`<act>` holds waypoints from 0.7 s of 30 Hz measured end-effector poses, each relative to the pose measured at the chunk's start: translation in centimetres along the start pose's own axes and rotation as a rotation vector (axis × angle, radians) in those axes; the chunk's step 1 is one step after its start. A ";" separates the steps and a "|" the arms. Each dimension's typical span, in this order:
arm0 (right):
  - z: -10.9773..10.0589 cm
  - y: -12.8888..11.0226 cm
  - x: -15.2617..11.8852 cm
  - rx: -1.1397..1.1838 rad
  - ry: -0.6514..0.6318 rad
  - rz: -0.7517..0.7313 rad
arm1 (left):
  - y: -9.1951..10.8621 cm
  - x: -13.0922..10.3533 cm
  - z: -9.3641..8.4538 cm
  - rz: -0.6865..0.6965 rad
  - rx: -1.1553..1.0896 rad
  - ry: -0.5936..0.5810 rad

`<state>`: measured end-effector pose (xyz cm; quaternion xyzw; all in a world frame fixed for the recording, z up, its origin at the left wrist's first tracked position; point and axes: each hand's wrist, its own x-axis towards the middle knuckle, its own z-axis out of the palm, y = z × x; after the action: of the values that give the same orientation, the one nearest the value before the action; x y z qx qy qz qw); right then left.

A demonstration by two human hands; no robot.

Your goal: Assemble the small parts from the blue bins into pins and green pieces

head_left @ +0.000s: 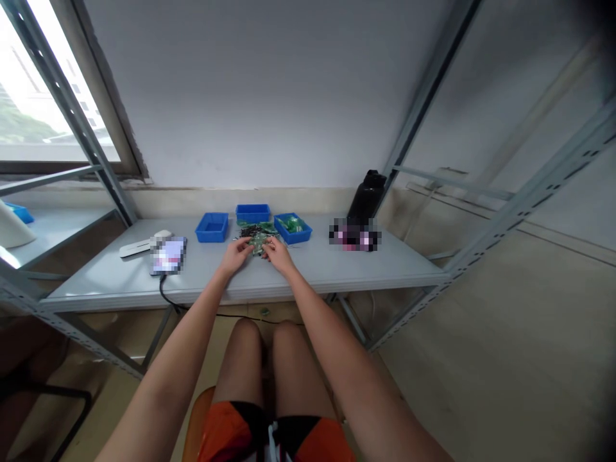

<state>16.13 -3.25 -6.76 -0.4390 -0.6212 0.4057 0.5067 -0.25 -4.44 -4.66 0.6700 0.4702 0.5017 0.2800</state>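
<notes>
A small green circuit board (pixel 258 244) lies between my two hands, low over the shelf top. My left hand (pixel 235 254) grips its left side with bent fingers. From the right, my right hand (pixel 279 253) pinches it, thumb and fingers together. Just behind my fingers is a heap of thin black parts (pixel 257 230), too small to name exactly, with more green pieces beside it. The blue bin (pixel 301 235) nearest my right hand holds green pieces, perhaps boards in clear wrapping. My fingers partly hide the circuit board.
Two more blue bins (pixel 212 239) (pixel 253 217) stand left of and behind the heap. A phone (pixel 168 255) with a black cable and a white device (pixel 139 248) lie on the left. A black bottle (pixel 367 200) stands at right. Metal uprights (pixel 414 128) frame the grey shelf (pixel 332 273).
</notes>
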 end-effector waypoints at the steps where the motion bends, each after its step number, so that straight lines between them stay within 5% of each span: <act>1: 0.0 -0.1 -0.1 0.002 -0.002 0.001 | 0.0 0.0 0.0 0.003 0.004 0.004; 12: 0.0 0.8 0.4 0.055 -0.029 -0.004 | 0.5 -0.4 -0.4 0.032 0.093 -0.102; 21: 0.2 1.0 0.5 0.070 0.015 -0.074 | 0.0 -0.2 0.0 0.038 0.155 -0.063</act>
<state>16.03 -2.49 -7.60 -0.4009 -0.6184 0.4049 0.5412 -0.26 -4.59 -4.72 0.7138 0.4860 0.4476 0.2323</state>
